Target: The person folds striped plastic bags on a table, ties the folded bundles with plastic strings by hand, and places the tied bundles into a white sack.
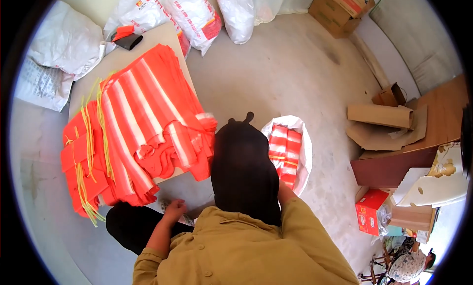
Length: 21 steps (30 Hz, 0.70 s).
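Observation:
My left hand (pixel 175 210) is held low between my knees, below the table's near edge, its fingers loosely bent and apart with nothing visible in them. Only the back of my right hand (pixel 285 192) shows, beside my dark-clad knee and at the near rim of a white sack (pixel 307 159); its fingers are hidden. Inside the sack are folded red-and-white striped bundles (pixel 286 149) tied with yellow cord. A large spread of red-and-white striped fabric (pixel 143 102) covers the table (pixel 170 36). Folded red pieces (pixel 81 159) with yellow cords (pixel 87 137) lie at its left.
Stuffed white sacks (pixel 189 16) line the back wall. A black-and-red item (pixel 129 40) rests on the table's far corner. Cardboard boxes (pixel 340 11) stand at the back right, with opened cardboard (pixel 389 125) and a red box (pixel 372 211) farther right. Another person (pixel 409 265) is at lower right.

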Each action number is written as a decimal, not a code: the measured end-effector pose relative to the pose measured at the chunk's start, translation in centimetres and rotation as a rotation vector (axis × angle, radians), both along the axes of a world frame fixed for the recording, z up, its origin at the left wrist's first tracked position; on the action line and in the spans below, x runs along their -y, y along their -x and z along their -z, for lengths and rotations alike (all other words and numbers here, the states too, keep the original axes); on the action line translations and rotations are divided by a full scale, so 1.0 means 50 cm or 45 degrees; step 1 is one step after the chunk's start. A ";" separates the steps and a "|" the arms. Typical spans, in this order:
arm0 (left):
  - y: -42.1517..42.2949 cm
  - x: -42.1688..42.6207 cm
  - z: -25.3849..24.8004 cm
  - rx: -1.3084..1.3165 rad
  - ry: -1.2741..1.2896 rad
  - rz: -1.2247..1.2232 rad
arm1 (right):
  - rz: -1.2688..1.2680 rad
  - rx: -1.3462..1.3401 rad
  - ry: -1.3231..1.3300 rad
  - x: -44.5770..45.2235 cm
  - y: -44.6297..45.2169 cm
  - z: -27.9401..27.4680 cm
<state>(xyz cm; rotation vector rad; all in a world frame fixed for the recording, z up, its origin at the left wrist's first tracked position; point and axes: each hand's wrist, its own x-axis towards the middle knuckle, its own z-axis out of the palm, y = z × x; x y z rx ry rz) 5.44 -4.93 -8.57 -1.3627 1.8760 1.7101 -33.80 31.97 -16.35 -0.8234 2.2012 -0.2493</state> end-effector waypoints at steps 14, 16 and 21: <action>0.185 0.023 -0.404 -0.626 -0.096 0.752 | 0.497 -0.350 0.840 0.170 0.213 -0.214; 0.236 0.006 -0.578 -1.116 -0.430 0.799 | 0.639 -0.215 1.055 0.258 0.208 -0.385; 0.270 -0.117 -0.837 -1.859 -0.752 1.484 | 0.368 -0.051 1.396 0.422 0.100 -0.637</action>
